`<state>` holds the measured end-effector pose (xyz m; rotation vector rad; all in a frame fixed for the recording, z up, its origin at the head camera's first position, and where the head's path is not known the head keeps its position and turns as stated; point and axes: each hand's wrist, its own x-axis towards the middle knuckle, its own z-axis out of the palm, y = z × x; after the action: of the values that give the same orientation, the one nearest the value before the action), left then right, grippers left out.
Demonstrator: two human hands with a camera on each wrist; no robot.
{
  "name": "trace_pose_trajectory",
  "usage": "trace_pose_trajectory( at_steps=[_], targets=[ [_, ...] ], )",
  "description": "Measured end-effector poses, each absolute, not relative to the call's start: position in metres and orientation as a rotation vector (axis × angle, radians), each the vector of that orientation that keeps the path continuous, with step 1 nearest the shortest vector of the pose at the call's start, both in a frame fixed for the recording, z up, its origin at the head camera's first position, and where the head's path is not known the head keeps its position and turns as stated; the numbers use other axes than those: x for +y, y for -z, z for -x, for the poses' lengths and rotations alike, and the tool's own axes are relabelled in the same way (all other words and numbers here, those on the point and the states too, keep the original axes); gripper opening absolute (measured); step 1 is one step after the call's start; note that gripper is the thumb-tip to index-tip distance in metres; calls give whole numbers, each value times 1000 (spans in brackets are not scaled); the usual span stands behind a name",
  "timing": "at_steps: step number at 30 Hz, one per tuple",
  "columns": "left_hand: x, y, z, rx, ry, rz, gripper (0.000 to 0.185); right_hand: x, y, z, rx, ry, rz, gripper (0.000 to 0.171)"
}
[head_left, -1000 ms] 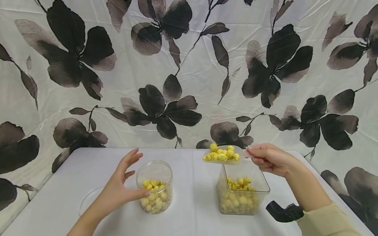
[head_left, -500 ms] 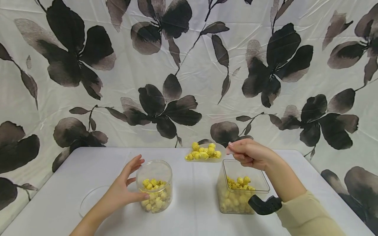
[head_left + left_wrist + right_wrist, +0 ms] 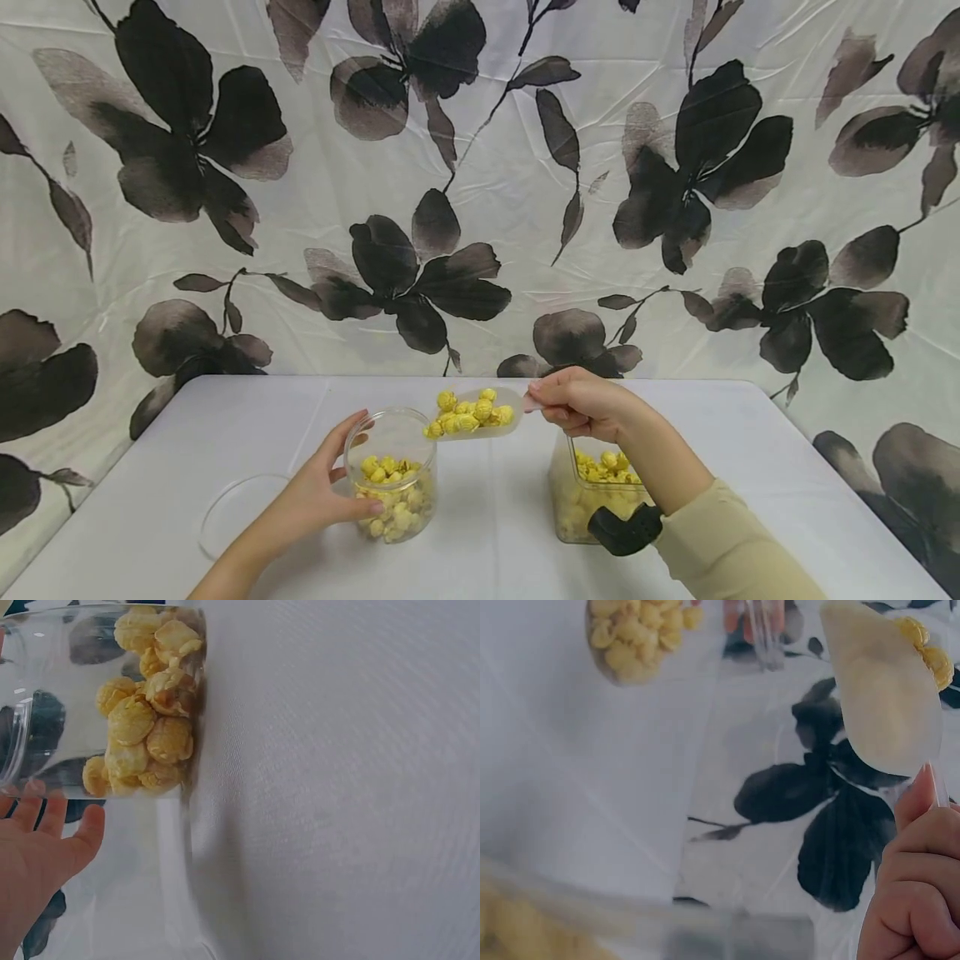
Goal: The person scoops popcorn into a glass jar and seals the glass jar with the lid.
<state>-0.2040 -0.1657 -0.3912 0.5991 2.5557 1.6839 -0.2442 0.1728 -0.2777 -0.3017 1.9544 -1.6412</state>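
The right hand [image 3: 581,404] pinches the handle of a clear scoop [image 3: 480,414], its fingers curled round it. The scoop is heaped with yellow popcorn [image 3: 468,412] and hangs in the air, roughly level, with its front tip just over the right rim of the round jar [image 3: 392,475]. From the right wrist view the scoop's pale underside [image 3: 885,690] shows, with a few kernels peeking over its far edge and the fingers [image 3: 915,885] clenched on the handle below.

The left hand [image 3: 318,492] grasps the round jar from its left side: the thumb lies across the front wall and the fingers wrap behind it. The jar stands upright on the white table [image 3: 225,417], open at the top and partly filled with popcorn. In the left wrist view the jar [image 3: 105,697] appears close up with kernels pressed against its clear wall, and the fingertips [image 3: 52,817] touch its side.

To the right, behind the right forearm, stands 1 square clear box [image 3: 581,492], also open and holding popcorn. A clear round lid [image 3: 232,512] lies flat on the table left of the left wrist. A black wrist-worn device [image 3: 624,528] sits on the right arm above a pale yellow sleeve [image 3: 735,550]. A white cloth printed with dark flowers [image 3: 420,267] hangs behind the table.
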Motion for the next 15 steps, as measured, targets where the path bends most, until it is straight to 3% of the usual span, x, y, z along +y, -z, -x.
trace_pose_trajectory(
  at_steps=[15],
  targets=[
    [-163, 392, 205, 2503, -1666, -490, 99, 131, 277, 251, 2107, 1493, 239, 27]
  ],
)
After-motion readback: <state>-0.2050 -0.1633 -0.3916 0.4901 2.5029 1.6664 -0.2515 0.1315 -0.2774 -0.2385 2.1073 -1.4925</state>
